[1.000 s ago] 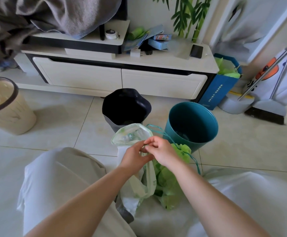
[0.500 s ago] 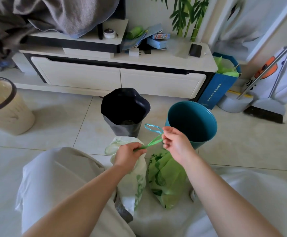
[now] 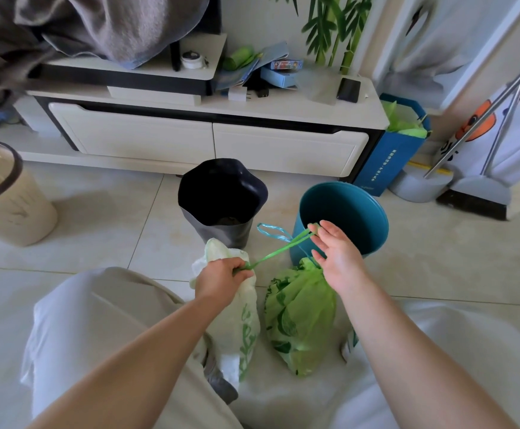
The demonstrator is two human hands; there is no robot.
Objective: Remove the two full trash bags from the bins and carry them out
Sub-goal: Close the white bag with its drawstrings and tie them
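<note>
Two full trash bags lie on the floor between my knees: a white bag with green print [image 3: 240, 320] on the left and a green bag [image 3: 299, 317] on the right. My left hand [image 3: 221, 278] is closed around the white bag's neck. A green drawstring [image 3: 280, 247] runs taut from there up to my right hand [image 3: 334, 252], which has the loop hooked on its fingers while the other fingers are spread. A blue ribbon loop [image 3: 272, 232] hangs near the string. The black bin [image 3: 221, 196] and the teal bin [image 3: 345, 212] stand just beyond the bags.
A beige bin [image 3: 8, 196] stands at the far left. A white TV cabinet [image 3: 209, 140] runs along the back with small items and a grey blanket [image 3: 82, 23] on it. A blue paper bag [image 3: 388, 156], broom and dustpan [image 3: 475, 193] stand at the right.
My hands have moved apart, drawing the green drawstring out tight from the white bag's neck. The white bag's mouth, open a second ago, is now bunched under my left hand.
</note>
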